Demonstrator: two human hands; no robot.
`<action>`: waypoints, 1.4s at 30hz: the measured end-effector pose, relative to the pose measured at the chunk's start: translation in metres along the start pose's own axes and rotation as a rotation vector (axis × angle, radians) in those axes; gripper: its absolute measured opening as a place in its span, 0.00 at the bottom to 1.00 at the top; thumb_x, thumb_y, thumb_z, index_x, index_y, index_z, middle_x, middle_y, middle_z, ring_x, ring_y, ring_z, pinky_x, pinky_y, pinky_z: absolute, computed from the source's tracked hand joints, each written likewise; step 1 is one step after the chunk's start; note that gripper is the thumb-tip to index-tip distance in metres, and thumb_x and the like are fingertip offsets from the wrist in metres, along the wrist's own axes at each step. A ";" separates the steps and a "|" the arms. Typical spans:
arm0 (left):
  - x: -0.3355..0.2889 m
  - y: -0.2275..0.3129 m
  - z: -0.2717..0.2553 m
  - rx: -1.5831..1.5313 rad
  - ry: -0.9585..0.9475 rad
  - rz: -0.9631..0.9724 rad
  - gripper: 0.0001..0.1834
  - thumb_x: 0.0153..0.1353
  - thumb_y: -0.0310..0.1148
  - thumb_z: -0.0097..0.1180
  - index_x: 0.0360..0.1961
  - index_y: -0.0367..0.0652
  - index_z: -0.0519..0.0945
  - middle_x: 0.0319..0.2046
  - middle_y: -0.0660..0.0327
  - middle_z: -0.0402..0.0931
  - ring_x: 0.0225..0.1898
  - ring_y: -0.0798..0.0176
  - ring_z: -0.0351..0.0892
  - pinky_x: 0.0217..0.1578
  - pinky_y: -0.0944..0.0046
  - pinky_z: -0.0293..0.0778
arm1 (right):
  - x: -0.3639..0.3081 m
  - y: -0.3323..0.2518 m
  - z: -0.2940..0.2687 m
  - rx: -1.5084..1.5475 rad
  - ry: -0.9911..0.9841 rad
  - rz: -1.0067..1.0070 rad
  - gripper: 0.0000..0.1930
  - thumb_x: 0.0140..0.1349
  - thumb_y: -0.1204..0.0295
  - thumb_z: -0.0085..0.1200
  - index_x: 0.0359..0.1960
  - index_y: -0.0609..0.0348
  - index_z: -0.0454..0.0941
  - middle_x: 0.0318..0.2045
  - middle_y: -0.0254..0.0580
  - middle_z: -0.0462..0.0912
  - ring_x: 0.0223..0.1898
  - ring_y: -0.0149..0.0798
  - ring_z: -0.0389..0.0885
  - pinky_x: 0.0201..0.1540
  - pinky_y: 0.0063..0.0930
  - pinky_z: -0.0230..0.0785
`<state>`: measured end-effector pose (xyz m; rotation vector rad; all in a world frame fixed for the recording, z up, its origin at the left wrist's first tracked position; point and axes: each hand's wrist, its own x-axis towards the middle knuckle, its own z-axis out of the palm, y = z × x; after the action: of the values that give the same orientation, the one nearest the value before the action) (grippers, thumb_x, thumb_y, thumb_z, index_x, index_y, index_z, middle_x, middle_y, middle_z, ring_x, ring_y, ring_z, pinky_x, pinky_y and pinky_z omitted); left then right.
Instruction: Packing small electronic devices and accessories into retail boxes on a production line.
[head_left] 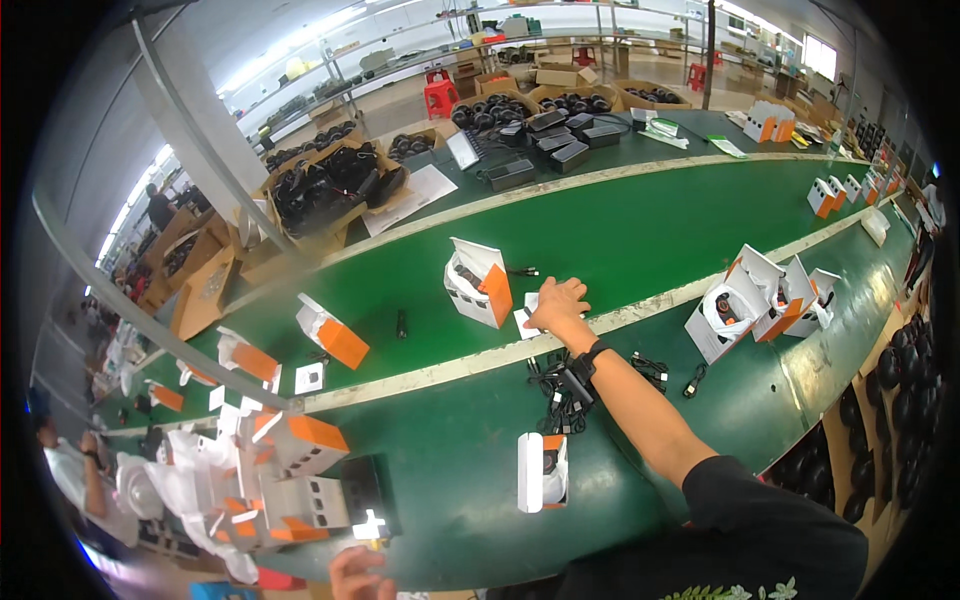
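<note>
My right arm reaches across to the green belt, and my right hand (560,303) lies over a small white booklet (525,318) with its fingers spread. Left of that hand stands an open white-and-orange box (478,285) with a dark device inside, a short black cable (524,272) beside it. My left hand (358,575) is low at the near edge, fingers loosely curled and apart, with nothing visible in it. A bright white cross-shaped piece (370,527) is just above it. Under my right wrist lie bundled black cables (560,405).
One open box (543,475) stands in front of me; several more (735,310) are to the right. Piled boxes and white wrapping (300,450) crowd the left. Further boxes (335,335) sit along the belt. Beyond it are black cases (565,150). Another person (85,480) is at far left.
</note>
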<state>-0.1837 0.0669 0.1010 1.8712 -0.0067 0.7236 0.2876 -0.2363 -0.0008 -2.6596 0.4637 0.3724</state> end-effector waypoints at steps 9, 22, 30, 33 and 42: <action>0.003 0.001 -0.006 0.012 -0.072 0.096 0.11 0.63 0.15 0.64 0.46 0.35 0.82 0.62 0.39 0.77 0.52 0.47 0.84 0.55 0.51 0.82 | -0.011 0.006 -0.013 0.142 -0.004 0.115 0.45 0.49 0.63 0.85 0.70 0.55 0.74 0.67 0.54 0.80 0.68 0.60 0.80 0.64 0.56 0.73; -0.031 -0.026 -0.037 -0.013 0.041 0.137 0.11 0.62 0.14 0.65 0.44 0.34 0.82 0.65 0.40 0.75 0.56 0.45 0.83 0.57 0.49 0.82 | -0.010 0.011 -0.016 0.171 0.243 0.265 0.38 0.47 0.71 0.86 0.62 0.58 0.82 0.69 0.64 0.71 0.68 0.60 0.73 0.64 0.51 0.77; -0.035 -0.022 -0.050 0.015 0.052 0.160 0.10 0.63 0.15 0.67 0.44 0.35 0.82 0.66 0.38 0.74 0.56 0.46 0.83 0.60 0.47 0.80 | 0.000 0.023 -0.016 0.121 0.086 0.104 0.26 0.64 0.54 0.74 0.59 0.54 0.88 0.63 0.48 0.85 0.68 0.61 0.76 0.60 0.56 0.74; -0.039 -0.020 -0.056 -0.036 0.095 0.153 0.10 0.63 0.15 0.67 0.44 0.35 0.82 0.66 0.39 0.75 0.55 0.47 0.83 0.59 0.48 0.80 | -0.011 0.026 -0.022 0.144 0.098 0.079 0.27 0.62 0.52 0.74 0.59 0.51 0.89 0.63 0.51 0.84 0.70 0.61 0.72 0.61 0.55 0.74; -0.035 -0.016 -0.053 -0.067 0.113 0.123 0.09 0.62 0.14 0.67 0.42 0.35 0.83 0.65 0.39 0.75 0.54 0.47 0.84 0.58 0.48 0.82 | -0.004 0.079 -0.066 0.355 0.508 -0.240 0.29 0.49 0.60 0.82 0.49 0.64 0.86 0.46 0.60 0.91 0.50 0.60 0.91 0.53 0.50 0.84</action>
<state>-0.2319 0.1077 0.0834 1.7748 -0.0731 0.9023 0.2668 -0.3319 0.0315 -2.3981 0.3119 -0.4309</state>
